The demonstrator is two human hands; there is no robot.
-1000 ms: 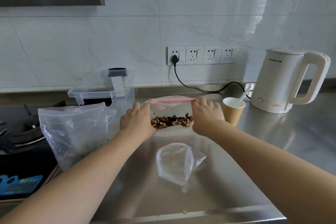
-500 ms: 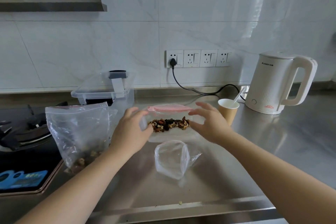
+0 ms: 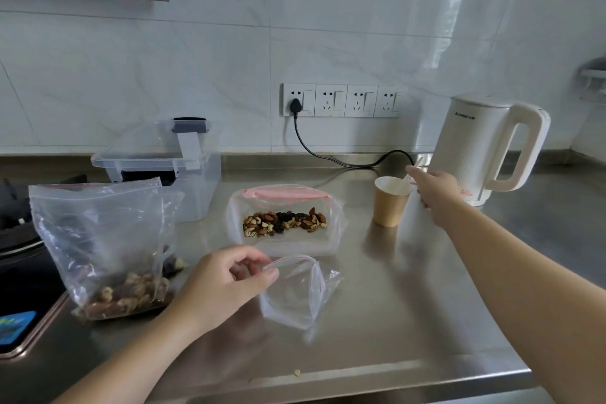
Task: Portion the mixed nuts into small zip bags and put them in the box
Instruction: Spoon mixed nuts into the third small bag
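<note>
One filled zip bag [image 3: 284, 220] lies beside the paper cup [image 3: 391, 203], unboxed; we pinch an empty zip bag [image 3: 295, 292] with our left hand [image 3: 226, 285], right hand [image 3: 434, 188] grasping the spoon [image 3: 410, 174]. Storage box [image 3: 167, 170] closed, bulk nut bag [image 3: 101, 246] beyond.

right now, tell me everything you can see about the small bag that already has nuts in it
The filled zip bag is small, clear plastic with a pink zip strip along its far edge. It lies flat on the steel counter, holding a thin band of mixed nuts and dark dried fruit. Neither hand touches it; whether the zip is sealed is unclear.
</note>
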